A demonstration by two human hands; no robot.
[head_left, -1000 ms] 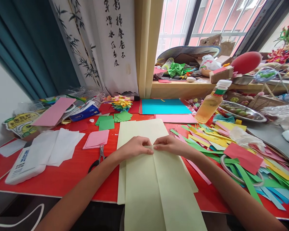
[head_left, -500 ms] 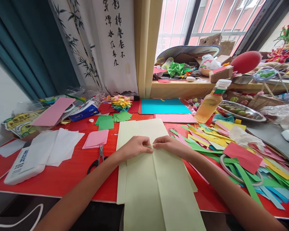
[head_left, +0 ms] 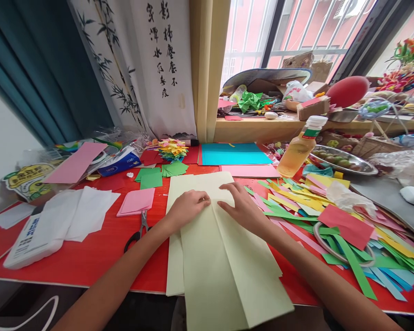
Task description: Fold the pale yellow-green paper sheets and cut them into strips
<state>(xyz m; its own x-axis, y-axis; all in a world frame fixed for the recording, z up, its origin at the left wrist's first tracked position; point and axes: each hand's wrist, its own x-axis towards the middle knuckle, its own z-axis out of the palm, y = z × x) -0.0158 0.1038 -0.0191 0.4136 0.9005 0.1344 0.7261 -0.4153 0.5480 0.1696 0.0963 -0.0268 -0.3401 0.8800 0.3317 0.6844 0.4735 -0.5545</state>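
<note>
A pale yellow-green sheet of paper (head_left: pixel 214 262) with a lengthwise crease lies over more sheets of the same colour (head_left: pixel 175 271) and hangs past the table's front edge. At its far edge, left of the crease, my left hand (head_left: pixel 189 208) pinches the paper between thumb and fingers. My right hand (head_left: pixel 239 207) hovers just right of the crease, thumb and fingers apart, holding nothing. Dark-handled scissors (head_left: pixel 138 232) lie left of the paper, partly behind my left forearm, with pink paper squares (head_left: pixel 137 201) by their tips.
Cut paper strips (head_left: pixel 296 197) and a white ring (head_left: pixel 319 239) cover the table's right side. A bottle of amber liquid (head_left: pixel 296 151) stands behind them. Blue paper (head_left: pixel 234 154) and a colourful folded-paper piece (head_left: pixel 172 149) are at the back. White sheets (head_left: pixel 89 211) lie left.
My right hand has let go of the paper and opened, lifting away to the right. The top sheet has shifted slightly, its near end now swung to the right.
</note>
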